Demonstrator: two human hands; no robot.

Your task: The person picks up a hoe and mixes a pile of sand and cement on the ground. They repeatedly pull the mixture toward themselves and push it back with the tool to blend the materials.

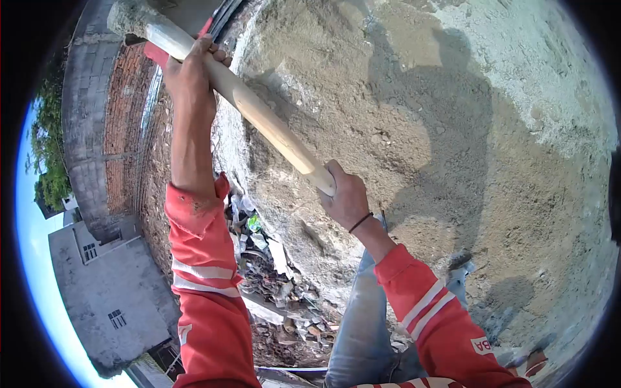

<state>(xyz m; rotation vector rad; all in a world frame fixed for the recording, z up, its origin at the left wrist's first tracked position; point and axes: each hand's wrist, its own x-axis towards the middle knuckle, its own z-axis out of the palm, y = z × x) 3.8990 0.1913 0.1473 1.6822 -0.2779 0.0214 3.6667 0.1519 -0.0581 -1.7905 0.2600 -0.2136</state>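
A long wooden handle [272,126] runs slantwise from the upper left to the middle of the view. My left hand [191,68] is wrapped round its upper part, near a dirt-caked tool head [129,21] that is partly cut off by the edge of view. Round the handle's lower end, my right hand [346,195] is closed, with a dark band on the wrist. Both hands are above a sandy grey-brown surface [388,142]. What lies under my fingers is hidden.
Rubble and litter [284,291] lie below the surface's edge at lower centre. A brick wall [119,123] and a grey building [110,284] stand at left. My jeans-clad leg [362,323] is at bottom centre. Shadows fall across the sandy surface.
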